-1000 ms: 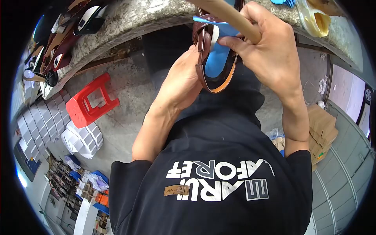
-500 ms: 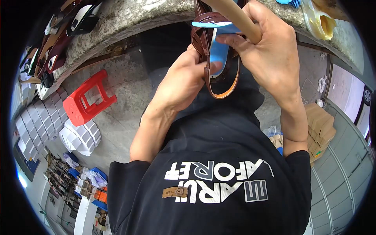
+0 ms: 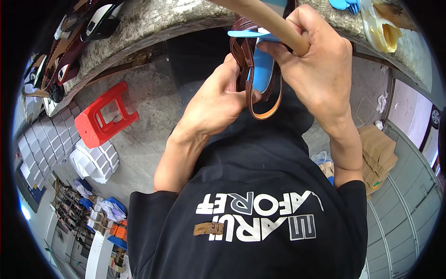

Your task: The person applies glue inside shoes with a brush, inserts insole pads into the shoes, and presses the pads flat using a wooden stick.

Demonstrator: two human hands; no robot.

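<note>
A brown strappy sandal [image 3: 249, 58] with a blue insole [image 3: 263, 74] is held near the edge of the workbench, its heel strap looping towards me. My left hand [image 3: 216, 97] grips it from the left, the thumb at the heel end of the insole. In my right hand [image 3: 320, 65] a light wooden stick [image 3: 269, 21] lies across the fingers, its far end out of view. The right thumb and fingers are also at a thin blue piece [image 3: 244, 34] sticking out above the insole. How firmly they pinch it is partly hidden.
The worn stone workbench [image 3: 186, 14] curves across the top. Several sandals [image 3: 100, 21] lie at its left. Blue pieces [image 3: 346, 4] and a container with yellowish paste [image 3: 383, 35] are at its right. A red stool [image 3: 100, 118] and cardboard boxes [image 3: 376, 149] stand on the floor.
My left thumb has slid down the insole to its heel end. The sandal has shifted slightly right and down, and the stick lies flatter, reaching farther left.
</note>
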